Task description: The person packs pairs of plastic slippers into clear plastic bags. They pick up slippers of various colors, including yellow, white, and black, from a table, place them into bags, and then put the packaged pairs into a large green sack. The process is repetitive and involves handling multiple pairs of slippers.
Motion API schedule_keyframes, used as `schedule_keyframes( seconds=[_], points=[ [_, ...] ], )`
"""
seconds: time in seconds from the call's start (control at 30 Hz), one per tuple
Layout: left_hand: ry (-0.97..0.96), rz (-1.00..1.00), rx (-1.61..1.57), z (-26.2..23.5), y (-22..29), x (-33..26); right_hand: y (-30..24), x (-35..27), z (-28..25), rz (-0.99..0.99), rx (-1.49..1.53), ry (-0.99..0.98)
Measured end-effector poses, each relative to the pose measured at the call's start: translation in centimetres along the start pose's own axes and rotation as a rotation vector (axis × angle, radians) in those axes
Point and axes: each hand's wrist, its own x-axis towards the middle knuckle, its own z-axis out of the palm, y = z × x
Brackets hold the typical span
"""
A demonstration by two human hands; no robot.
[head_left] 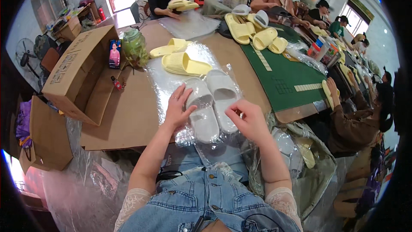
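Two pale grey slippers, the left slipper (203,122) and the right slipper (223,96), lie side by side at the table's near edge. A clear plastic bag (235,83) covers them, its loose end hanging over the edge toward my lap. My left hand (175,108) lies with fingers spread against the left slipper's side. My right hand (249,120) is closed, thumb and fingertips drawn together beside the right slipper; what they pinch, if anything, is hidden. Just beyond, a pair of yellow slippers (182,63) rests on a stack of clear bags (159,77).
An open cardboard box (81,73) stands left, with a phone (114,53) and a green-filled jar (134,47) beside it. More yellow slippers (265,38) lie far right near a green mat (274,73). A large plastic sack (317,172) holds bagged slippers. Co-workers sit around.
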Motion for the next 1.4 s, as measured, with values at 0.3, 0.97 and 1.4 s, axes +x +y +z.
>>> schedule_keyframes(
  seconds=[0.3,0.97,1.4],
  points=[
    [0.043,0.037,-0.038,-0.1,-0.2,-0.4,9.2,7.0,11.0,0.154,-0.585,0.141],
    [0.105,0.173,0.157,0.5,-1.5,-1.1,11.3,-0.6,-1.6,0.179,-0.375,0.338],
    [-0.037,-0.030,0.119,0.9,-1.2,-0.4,15.4,-30.7,-22.5,0.433,-1.087,-0.185]
  ],
)
